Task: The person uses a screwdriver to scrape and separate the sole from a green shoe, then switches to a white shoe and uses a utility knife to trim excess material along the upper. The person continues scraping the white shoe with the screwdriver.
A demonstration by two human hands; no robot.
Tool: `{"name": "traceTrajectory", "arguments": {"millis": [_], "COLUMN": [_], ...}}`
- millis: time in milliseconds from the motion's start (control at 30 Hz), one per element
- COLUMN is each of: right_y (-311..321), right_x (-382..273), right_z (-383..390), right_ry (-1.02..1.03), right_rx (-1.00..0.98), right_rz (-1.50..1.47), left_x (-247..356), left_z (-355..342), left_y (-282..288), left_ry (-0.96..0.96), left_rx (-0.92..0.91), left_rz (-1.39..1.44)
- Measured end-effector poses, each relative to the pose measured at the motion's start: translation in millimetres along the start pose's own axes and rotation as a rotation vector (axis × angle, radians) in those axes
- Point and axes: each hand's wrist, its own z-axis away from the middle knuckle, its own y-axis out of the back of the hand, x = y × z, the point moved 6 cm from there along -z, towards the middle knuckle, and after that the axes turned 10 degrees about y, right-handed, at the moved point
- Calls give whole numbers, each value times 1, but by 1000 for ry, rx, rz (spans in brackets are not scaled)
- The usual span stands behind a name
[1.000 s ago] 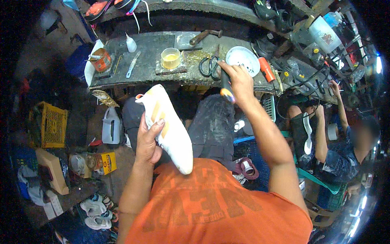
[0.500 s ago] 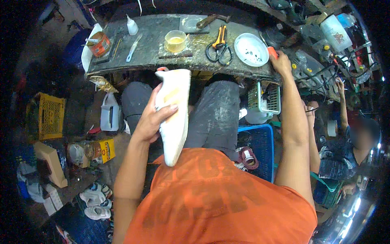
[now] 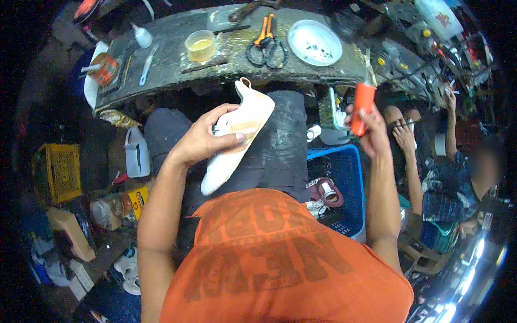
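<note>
A white shoe (image 3: 254,112) with yellowish patches on its side is gripped by my left hand (image 3: 202,137). It tilts over my lap, heel up toward the bench and toe toward me. My right hand (image 3: 372,129) is wrapped around a tool with a thick orange handle (image 3: 364,99), raised just off the bench's front edge at the right. A thin, pale tip points up from that handle, too blurred to name its kind. Nearest to this hand on the bench is a round white dish (image 3: 315,43) with dark specks in it.
On the workbench (image 3: 177,64) are orange-and-black scissors (image 3: 266,43), a cup of yellowish liquid (image 3: 200,46), a white squeeze bottle (image 3: 141,36), a blue-handled knife (image 3: 147,67) and an orange can (image 3: 105,71). A blue basket (image 3: 353,188) with shoes stands right of my legs. A co-worker (image 3: 449,185) sits at the right.
My right hand has lifted the orange-handled tool off the bench and brought it nearer to me. The shoe has tilted, its heel now further right. My view has shifted slightly right.
</note>
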Motion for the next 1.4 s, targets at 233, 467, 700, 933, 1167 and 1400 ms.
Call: {"name": "traceTrajectory", "arguments": {"millis": [233,467,700,933,1167,1400], "right_y": [-67,-111,-127,-125,-128,-124], "right_x": [60,101,88,84,78,65], "right_z": [95,109,96,109,102,104], "right_ry": [-319,-461,-440,-413,-367,-273], "right_rx": [-46,-87,-209,-303,-394,-490], "right_rz": [-337,-271,-105,71,51,475], "left_x": [14,-57,-33,-71,-125,-111], "left_z": [7,19,8,36,-3,-2], "left_y": [-58,-71,-85,-36,-32,-47], "left_ry": [-770,-494,-434,-195,284,158], "left_rx": [-11,-109,283,34,2,10], "left_rz": [-893,-375,-491,-463,68,237]}}
